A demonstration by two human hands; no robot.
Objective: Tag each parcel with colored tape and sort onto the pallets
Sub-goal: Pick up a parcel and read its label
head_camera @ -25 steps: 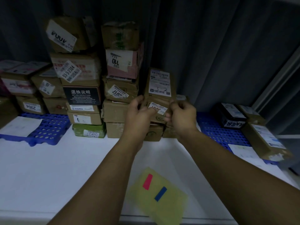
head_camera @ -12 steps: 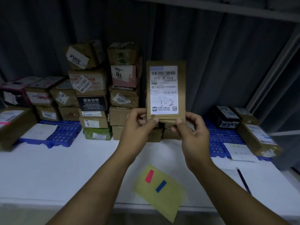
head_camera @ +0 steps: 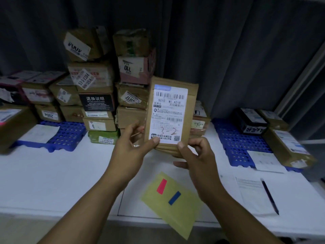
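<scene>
A flat brown parcel stands upright in mid-air, its white shipping label with a handwritten "3-2" facing me. My left hand pinches its lower left corner and my right hand grips its lower right edge. Below them a yellow sheet lies on the white table, carrying a pink tape strip and a blue tape strip. A blue pallet sits at the left, another blue pallet at the right.
A tall stack of cardboard parcels stands at the back centre against a dark curtain. More boxes rest on both pallets, with paper sheets on each. A pen lies on a paper at the right. The table's front edge runs beneath my forearms.
Both hands lifted the flat parcel off the stack and brought it toward me, turning its label to face me. It now hangs slightly lower and nearer than half a second ago.
</scene>
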